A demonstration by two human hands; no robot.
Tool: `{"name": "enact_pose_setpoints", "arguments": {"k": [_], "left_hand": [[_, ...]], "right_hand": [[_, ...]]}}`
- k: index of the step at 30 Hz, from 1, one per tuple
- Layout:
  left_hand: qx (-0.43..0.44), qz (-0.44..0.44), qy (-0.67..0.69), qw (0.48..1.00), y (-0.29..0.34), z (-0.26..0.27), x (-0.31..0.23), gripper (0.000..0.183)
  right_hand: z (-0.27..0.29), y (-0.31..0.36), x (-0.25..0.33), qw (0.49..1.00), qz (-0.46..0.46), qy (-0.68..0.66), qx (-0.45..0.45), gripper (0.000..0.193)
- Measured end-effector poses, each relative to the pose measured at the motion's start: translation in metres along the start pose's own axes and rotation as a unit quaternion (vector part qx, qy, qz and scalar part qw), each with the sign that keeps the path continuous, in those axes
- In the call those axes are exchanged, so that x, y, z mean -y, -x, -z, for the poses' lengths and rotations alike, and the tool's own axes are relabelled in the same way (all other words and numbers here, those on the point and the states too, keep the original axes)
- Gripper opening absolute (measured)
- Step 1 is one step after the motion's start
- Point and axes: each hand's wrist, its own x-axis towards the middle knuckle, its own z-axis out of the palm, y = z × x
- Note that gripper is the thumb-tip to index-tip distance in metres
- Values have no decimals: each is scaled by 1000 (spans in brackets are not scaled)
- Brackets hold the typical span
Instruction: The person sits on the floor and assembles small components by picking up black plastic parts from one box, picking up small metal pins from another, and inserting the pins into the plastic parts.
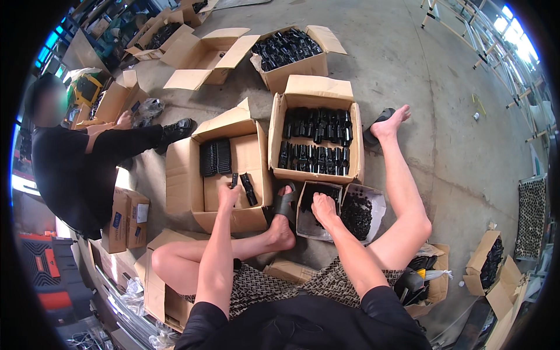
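Note:
My left hand [227, 196] is closed around a short black part [234, 180] above an open cardboard box [228, 220]. Inside that box lies a longer black part [248, 189], beside a neat stack of ribbed black parts [216, 157]. My right hand [324, 208] reaches into a light-coloured tray [309, 231] of small black pieces; its fingers are curled together, and whatever they pinch is hidden. Next to it a second tray [372, 233] holds many loose small black pieces [356, 216]. Behind the trays, a cardboard box [318, 86] contains two rows of glossy black parts [318, 125].
An opened cardboard box [204, 55] and one full of black parts [289, 49] stand farther back. At the left sits another person [70, 169] near small closed boxes [125, 219]. Metal frames [496, 52] line the right. My sandalled foot [284, 213] rests between box and trays.

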Motion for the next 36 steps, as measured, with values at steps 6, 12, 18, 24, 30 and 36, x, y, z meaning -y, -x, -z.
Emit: {"name": "enact_pose_setpoints", "arguments": {"k": [6, 12, 18, 24, 30, 36], "left_hand": [[-49, 15, -66, 997, 35, -28, -57, 46], [-13, 18, -182, 983, 44, -28, -74, 44], [31, 25, -266, 963, 47, -35, -89, 50], [71, 34, -207, 975, 26, -36, -55, 54], [130, 45, 3, 990, 19, -30, -46, 52], [234, -25, 151, 960, 46, 12, -95, 44]], "right_hand": [[28, 5, 1, 998, -25, -43, -22, 14], [43, 9, 12, 985, -78, -147, -39, 16], [49, 13, 21, 980, -62, -190, -14, 14], [66, 12, 28, 969, -46, -241, -35, 16], [94, 11, 46, 916, -56, -396, 36, 19], [120, 0, 88, 840, 30, -538, 67, 17]]}}
